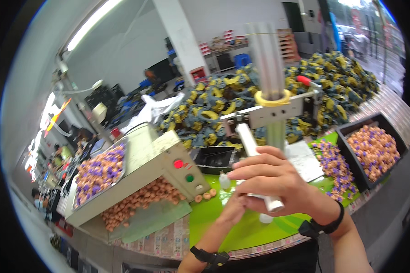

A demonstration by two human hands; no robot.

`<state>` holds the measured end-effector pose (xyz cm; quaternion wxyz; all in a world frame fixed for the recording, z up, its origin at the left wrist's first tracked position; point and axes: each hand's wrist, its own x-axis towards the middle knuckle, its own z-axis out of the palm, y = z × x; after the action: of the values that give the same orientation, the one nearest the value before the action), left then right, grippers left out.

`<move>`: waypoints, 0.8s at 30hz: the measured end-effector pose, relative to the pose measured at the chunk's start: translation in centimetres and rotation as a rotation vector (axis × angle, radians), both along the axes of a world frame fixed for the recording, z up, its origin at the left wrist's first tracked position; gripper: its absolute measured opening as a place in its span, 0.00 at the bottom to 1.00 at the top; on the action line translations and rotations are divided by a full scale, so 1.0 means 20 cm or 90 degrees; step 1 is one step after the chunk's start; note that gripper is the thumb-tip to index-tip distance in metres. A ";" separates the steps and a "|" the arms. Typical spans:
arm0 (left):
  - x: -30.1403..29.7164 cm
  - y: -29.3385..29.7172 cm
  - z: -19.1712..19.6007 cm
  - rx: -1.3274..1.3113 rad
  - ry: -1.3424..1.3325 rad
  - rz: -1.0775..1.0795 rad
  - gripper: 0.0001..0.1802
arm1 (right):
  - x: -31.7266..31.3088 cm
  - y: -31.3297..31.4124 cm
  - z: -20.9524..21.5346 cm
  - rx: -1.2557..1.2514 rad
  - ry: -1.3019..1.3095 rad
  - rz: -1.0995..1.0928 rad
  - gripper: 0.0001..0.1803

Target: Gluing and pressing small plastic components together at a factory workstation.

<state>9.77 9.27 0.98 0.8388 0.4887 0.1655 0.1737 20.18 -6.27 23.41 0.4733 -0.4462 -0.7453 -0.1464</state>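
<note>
My right hand (278, 182) is curled over a white tube (249, 142), its fingers bent across the middle. The tube slants from a metal bracket (278, 109) down toward me, and its round lower end shows below my palm. My left hand (234, 207) is just left of and below the right one, near the tube; its fingertips are hidden behind the right hand. Beyond my hands stands an upright clear cylinder (265, 59) with a yellow ring (272, 99) around it. A clamp with a red handle (304, 80) sits at the bracket's right end.
Left is a beige machine (161, 157) with red and green buttons and many small orange and purple pieces. A black bin (368, 182) of similar pieces stands right, beside a loose pile (335, 168). A black tray (214, 158) and small bottle (224, 180) stand nearby. Yellow-grey parts (205, 109) heap behind.
</note>
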 end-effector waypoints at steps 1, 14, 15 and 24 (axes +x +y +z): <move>-0.04 -0.04 0.00 -0.068 -0.023 0.001 0.13 | 0.00 -0.01 -0.01 -0.020 -0.027 -0.024 0.11; -0.60 -0.30 0.11 -0.278 -0.004 -0.017 0.18 | -0.14 -0.23 -0.97 -0.353 0.267 -0.268 0.42; -0.63 -0.31 0.10 -0.259 -0.003 -0.008 0.20 | -0.17 -0.22 -1.03 -0.363 0.267 -0.279 0.42; -0.63 -0.39 -0.01 -0.288 0.004 0.018 0.14 | -0.21 -0.18 -1.11 -0.448 0.450 -0.173 0.20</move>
<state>-2.88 1.56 0.82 0.9240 0.2863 0.2097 0.1427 16.04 -9.79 1.24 0.4944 -0.6934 -0.4792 0.2127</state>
